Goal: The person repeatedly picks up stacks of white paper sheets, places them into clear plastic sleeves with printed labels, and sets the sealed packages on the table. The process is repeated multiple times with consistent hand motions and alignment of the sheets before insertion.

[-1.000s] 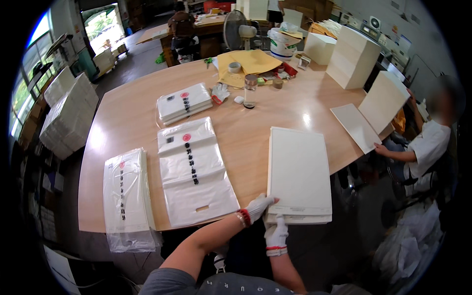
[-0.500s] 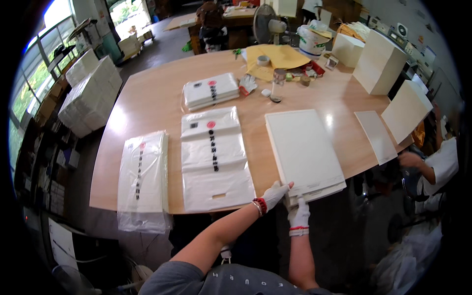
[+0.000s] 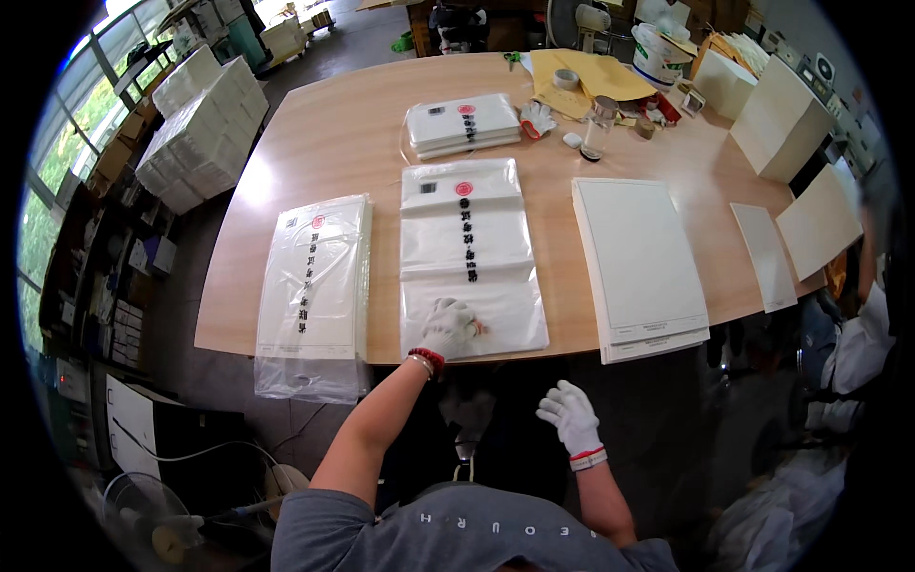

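Note:
My left hand, in a white glove with a red bracelet at the wrist, rests on the lower end of a stack of white plastic bags. Its fingers lie spread over the top bag, and a bare fingertip shows at the right. Beyond the table edge, my right hand hovers in its white glove, fingers loosely bent and apart, holding nothing. To the right lies a stack of cream paper sheets, slightly over the edge. At left, a clear-fronted plastic bag with paper inside also overhangs the edge.
Folded white bags lie farther back beside a spare glove. A glass jar, a tape roll and yellow envelopes are at the back. Tall paper stacks stand right, and a person's arm shows at the right edge.
Both hands have let go of the paper stack. My left hand has moved left onto the plastic bags; my right hand has drawn back below the table edge. The view has shifted.

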The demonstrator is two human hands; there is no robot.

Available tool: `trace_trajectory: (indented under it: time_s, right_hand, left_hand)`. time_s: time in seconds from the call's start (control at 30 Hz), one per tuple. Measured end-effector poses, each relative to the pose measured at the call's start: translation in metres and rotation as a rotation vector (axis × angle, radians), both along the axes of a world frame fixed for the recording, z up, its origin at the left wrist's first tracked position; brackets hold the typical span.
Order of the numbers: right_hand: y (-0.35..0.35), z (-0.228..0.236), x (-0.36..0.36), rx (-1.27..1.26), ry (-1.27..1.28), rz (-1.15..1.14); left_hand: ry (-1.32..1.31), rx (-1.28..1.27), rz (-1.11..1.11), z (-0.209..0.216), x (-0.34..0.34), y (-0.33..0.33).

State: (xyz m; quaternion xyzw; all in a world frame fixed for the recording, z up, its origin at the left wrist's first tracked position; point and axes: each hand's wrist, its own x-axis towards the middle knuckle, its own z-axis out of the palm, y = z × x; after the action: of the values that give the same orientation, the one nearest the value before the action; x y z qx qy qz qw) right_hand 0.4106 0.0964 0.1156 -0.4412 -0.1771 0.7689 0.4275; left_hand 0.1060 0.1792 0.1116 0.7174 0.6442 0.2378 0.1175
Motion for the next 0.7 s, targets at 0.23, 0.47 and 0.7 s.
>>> trace_trajectory:
  time_s: [0.23,0.47,0.7]
  right_hand:
    - [0.032,0.046,-0.111,0.126,0.056,0.300]
    - [0.099,0.029,-0.163,0.425,-0.256,0.059]
    - [0.062,0.066,-0.140,1.472,-1.353,-0.240]
  left_hand:
    - [-0.278,-0.261,0.048,0.053,-0.021,0.002]
    - [-1.254,-0.286,0.048,0.012,-0.027,0.051]
    - [-1.198,-0.351,0.091,0.078,-0.047,0.039]
